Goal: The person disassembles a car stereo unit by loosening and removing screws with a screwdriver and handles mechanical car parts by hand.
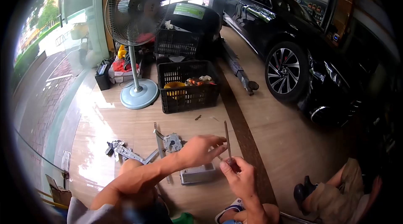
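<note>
Head view, largest first: pale tiled floor [260,121] spreads before me, crossed by a dark brown stripe [242,127]. On it, to the upper right, stands a black car [268,18], its near front wheel [286,72] turned toward me. Over on the left rises a fan [136,7] on a round blue-grey base, near the glass. Just right of that base sits a black crate [189,102] with a yellow thing [174,85] and some orange pieces inside; a second crate [178,44] shows behind and above it. A lift arm [237,70] lies low between crates and car. At my lower right is another person [342,192], seen as khaki shorts, legs and a dark shoe. A battery [102,75] stands left of the fan's base.

Nearer me, a metal linkage [128,153] lies on the tiles, with a flat metal strip [159,140] and a grey mechanism [172,143] to its right. Below my hands is a grey box [197,176], partly covered by them.

Smallest is the thin dark rod [227,135], nearly upright in front of me. My right hand [240,177] pinches its lower end between thumb and fingers. My left hand [202,150] has its fingertips right at the shaft, higher up; whether they close on it I cannot tell.
</note>
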`<state>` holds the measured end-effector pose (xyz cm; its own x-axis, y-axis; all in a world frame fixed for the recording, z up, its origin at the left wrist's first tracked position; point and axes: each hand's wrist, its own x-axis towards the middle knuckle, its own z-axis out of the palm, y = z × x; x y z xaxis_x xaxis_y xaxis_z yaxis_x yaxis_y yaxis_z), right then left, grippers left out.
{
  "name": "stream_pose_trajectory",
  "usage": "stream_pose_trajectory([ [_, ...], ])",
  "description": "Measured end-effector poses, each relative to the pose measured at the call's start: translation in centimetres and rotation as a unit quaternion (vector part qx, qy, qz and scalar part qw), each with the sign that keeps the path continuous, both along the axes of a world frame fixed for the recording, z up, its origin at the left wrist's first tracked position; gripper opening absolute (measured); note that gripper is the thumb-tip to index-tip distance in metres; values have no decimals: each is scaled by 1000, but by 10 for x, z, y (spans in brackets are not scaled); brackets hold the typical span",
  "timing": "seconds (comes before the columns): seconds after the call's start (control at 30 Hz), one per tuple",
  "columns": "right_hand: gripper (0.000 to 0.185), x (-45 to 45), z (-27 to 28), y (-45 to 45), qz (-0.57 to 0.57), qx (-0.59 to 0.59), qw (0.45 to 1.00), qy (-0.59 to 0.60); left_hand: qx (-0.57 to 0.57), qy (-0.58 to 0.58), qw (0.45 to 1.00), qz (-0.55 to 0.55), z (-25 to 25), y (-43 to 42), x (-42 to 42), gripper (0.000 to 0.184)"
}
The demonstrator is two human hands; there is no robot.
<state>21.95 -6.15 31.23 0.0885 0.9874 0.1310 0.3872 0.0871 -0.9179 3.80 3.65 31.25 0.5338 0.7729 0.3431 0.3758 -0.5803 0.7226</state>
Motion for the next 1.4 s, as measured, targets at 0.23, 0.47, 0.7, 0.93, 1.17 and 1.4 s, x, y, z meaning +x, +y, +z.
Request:
stream_pose_trajectory([
  [0.23,24,-12,14,-3,-30,42,987,-153,-253,-209,944,14,-24,12,0,50],
  [0.47,26,-7,7,0,-52,69,981,-175,-383,-360,851,-5,-16,15,-5,53],
  [0.7,27,-2,8,1,-69,79,980,-169,-408,-430,805,-2,-12,21,-2,54],
  [0.93,27,2,6,-2,-70,82,978,-181,-389,-396,831,28,-10,19,6,44],
  [1.17,26,4,7,-3,-67,101,972,-200,-381,-395,835,32,-15,20,7,41],
  [1.4,27,3,9,-3,-60,93,972,-207,-376,-394,838,39,-12,19,4,38],
])
